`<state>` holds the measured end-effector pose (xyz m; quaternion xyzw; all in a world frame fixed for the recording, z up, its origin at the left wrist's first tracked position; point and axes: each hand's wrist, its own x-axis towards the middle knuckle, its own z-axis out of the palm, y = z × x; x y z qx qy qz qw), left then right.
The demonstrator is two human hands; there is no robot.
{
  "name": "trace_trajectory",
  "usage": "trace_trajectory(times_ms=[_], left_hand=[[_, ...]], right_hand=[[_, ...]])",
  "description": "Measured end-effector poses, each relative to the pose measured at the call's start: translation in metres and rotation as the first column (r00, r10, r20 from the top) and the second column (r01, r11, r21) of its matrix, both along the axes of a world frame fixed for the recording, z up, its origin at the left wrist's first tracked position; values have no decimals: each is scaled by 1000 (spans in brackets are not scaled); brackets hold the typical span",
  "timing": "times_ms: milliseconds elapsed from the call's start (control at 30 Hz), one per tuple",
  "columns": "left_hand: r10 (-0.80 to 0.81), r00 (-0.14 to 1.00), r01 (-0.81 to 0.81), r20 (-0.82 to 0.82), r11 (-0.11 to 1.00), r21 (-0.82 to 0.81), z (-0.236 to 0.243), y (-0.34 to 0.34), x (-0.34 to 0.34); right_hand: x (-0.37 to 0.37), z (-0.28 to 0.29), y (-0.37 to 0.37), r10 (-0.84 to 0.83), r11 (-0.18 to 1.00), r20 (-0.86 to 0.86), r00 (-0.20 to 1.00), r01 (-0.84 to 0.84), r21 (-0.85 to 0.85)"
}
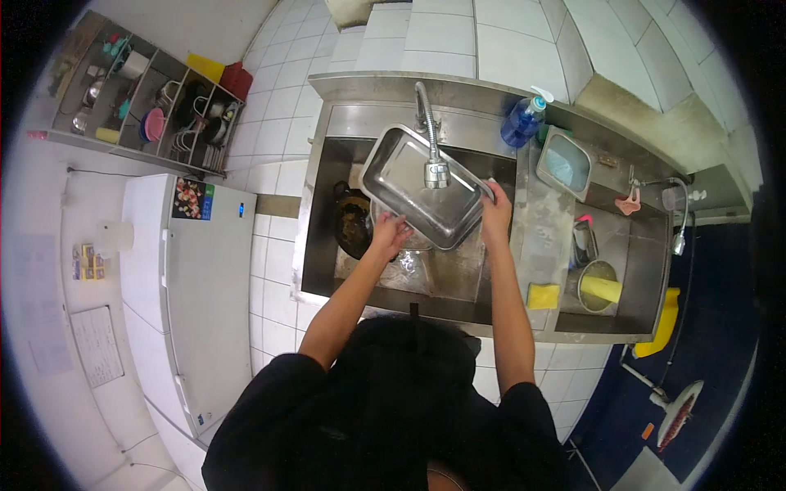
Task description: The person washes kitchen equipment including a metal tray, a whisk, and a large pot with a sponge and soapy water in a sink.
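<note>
Both my hands hold a rectangular stainless steel pan (409,184), tilted over the left sink basin. My left hand (393,236) grips its near edge, and my right hand (495,214) is closed on its right end. Above the pan hangs the tap's round metal spray head (436,173), on a flexible neck. Water seems to run off below the pan near my left hand. A dark, dirty wok-like pan (354,225) lies in the basin to the left, partly hidden by the steel pan.
On the counter right of the basin are a blue soap bottle (522,123), a metal container (565,164) of bluish liquid and a yellow sponge (543,296). The right basin (630,278) holds a round pot (596,288) with something yellow. A white fridge (209,303) stands left.
</note>
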<state>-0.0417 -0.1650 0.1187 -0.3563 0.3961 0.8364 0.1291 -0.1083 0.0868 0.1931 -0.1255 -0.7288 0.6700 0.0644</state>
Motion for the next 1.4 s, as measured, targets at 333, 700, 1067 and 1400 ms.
trace_trajectory(times_ms=[333,700,1067,1400], left_hand=[[-81,895,-179,-439,836,-519,160,-50,80],[-33,778,-475,-628,624,-621,188,-56,120],[30,901,-289,-433,787,-545,155,-66,140],[-356,735,-350,-577,529,-773,172,-7,204]], right_hand=[[-61,-30,-90,582,809,-115,805,-588,-17],[-53,-63,-133,533,304,461,710,348,-887],[75,-154,-40,247,969,534,808,-205,-138],[258,-28,-90,549,819,468,692,-334,-467]])
